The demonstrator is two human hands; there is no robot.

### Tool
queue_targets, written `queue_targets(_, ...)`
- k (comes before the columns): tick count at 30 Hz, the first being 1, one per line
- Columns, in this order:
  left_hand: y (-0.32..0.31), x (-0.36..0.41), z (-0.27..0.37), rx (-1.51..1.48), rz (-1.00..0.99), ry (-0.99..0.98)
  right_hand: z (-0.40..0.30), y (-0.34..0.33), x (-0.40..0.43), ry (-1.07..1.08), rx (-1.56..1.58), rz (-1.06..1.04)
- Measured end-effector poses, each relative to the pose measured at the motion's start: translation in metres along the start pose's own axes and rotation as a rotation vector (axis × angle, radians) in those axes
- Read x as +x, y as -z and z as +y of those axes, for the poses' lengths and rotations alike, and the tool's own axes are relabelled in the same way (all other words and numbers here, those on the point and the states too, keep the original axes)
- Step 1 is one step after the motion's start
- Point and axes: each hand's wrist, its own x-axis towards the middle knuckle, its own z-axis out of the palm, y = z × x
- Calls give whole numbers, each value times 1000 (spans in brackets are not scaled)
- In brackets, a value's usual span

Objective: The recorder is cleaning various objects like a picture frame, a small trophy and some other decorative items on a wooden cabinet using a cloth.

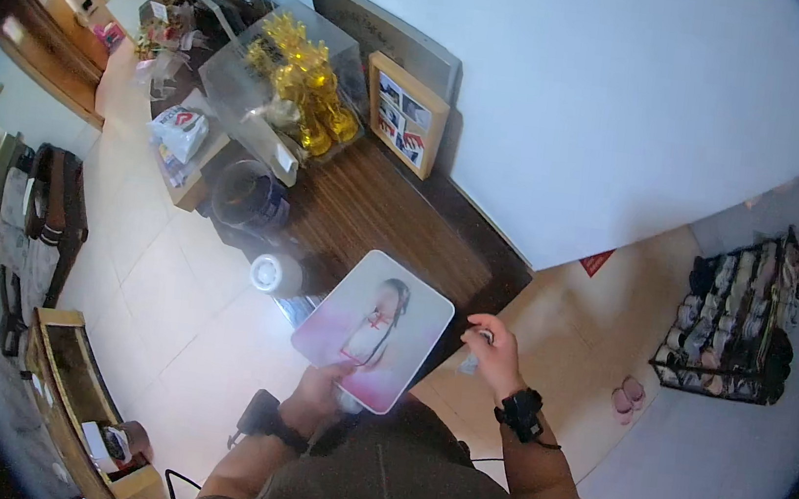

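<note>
My left hand [321, 393] grips the lower edge of a rounded rectangular photo panel [355, 318], with the thumb on its front. The panel is tilted and bears a printed picture with a pink lower part. A bit of white material [349, 402] shows beneath it by my fingers. To the right of the panel, my right hand [498, 353] is raised with its fingers curled. A small pale, see-through thing [468, 364] hangs below those fingers, too blurred to name. Behind the panel is the dark wooden cabinet top [382, 210]. A white-capped container [277, 276] stands at its near-left edge.
A clear box [223, 74] with gold foil ornaments [307, 91], a wooden photo frame [407, 117] and a dark see-through tub [247, 195] stand on the cabinet. A plastic bag [180, 132] lies left. A shoe rack [724, 316] and pink slippers [626, 399] are right.
</note>
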Motion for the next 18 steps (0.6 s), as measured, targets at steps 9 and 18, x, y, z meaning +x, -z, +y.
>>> queue_targets(9, 36, 21, -13, 241, 206, -272, -102, -28, 140, 323, -444, 72)
queue_targets(18, 109, 65, -33, 634, 408, -436, -197, -91, 222, 287, -764, 178)
